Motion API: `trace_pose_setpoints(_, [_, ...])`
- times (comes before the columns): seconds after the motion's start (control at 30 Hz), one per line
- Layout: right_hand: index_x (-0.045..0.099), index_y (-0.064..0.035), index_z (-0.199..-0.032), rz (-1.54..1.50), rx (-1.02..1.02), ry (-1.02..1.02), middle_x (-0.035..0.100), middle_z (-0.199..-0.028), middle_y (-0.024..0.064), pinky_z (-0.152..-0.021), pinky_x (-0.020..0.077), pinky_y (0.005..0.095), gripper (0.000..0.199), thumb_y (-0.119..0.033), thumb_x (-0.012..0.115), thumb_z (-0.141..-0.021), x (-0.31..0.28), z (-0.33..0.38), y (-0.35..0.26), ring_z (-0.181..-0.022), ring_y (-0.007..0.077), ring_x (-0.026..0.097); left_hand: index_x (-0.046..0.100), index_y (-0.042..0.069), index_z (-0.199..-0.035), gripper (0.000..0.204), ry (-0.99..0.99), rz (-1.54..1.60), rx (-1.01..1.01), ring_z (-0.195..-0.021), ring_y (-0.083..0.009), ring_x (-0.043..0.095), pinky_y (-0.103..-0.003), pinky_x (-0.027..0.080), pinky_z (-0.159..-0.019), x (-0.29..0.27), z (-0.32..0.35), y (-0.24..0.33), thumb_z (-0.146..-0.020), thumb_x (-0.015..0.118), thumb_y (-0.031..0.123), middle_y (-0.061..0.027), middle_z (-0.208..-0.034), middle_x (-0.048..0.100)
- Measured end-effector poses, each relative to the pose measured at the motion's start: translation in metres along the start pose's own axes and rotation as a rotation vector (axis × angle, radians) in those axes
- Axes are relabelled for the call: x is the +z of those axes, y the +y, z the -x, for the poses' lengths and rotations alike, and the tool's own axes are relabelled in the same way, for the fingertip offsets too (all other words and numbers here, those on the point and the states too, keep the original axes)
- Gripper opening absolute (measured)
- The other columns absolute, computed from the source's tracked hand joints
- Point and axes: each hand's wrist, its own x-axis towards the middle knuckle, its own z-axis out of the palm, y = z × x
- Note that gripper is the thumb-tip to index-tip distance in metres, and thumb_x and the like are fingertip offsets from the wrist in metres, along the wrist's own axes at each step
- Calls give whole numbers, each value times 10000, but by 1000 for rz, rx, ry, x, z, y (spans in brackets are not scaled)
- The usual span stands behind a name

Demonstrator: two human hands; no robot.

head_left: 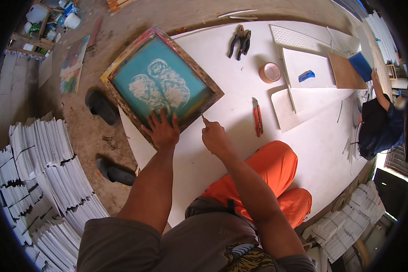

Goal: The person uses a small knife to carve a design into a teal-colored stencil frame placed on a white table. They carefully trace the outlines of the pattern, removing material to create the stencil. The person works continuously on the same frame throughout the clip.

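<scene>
A wooden-framed printing screen with teal mesh and a pale double print lies tilted on the white board. My left hand rests on its near edge, fingers spread over the frame and mesh. By the frame's right lower side, my right hand is closed round a small thin tool. Its tip points at the frame's edge; most of it is hidden in my fist, so its kind does not show. A red utility knife lies to the right of that hand.
On the board lie pliers, a tape roll, white sheets and a blue cutter. Slippers and paper stacks are at left. At far right a person reaches toward a blue panel.
</scene>
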Motion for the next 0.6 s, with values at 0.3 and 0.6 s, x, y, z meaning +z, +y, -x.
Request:
trace_pose_setpoints(0.3, [559, -88, -1511, -153, -120, 73, 701, -855, 250, -810, 582, 519, 487, -183, 545, -1034, 34, -8, 45, -878, 392, 732, 420, 196, -1597, 699, 84, 12, 19, -1547, -436, 264, -704, 83, -1240, 7, -2, 0, -1074, 310, 647, -211, -1661, 315])
trace_pose_setpoints(0.6, [547, -83, -1524, -257, -159, 194, 641, -717, 130, -566, 543, 446, 462, -127, 548, -1064, 69, -11, 58, -557, 297, 606, 470, 184, -1565, 687, 127, 72, 35, -1535, -459, 272, -730, 72, -1224, 13, 0, -5, -1061, 357, 636, -226, -1640, 338])
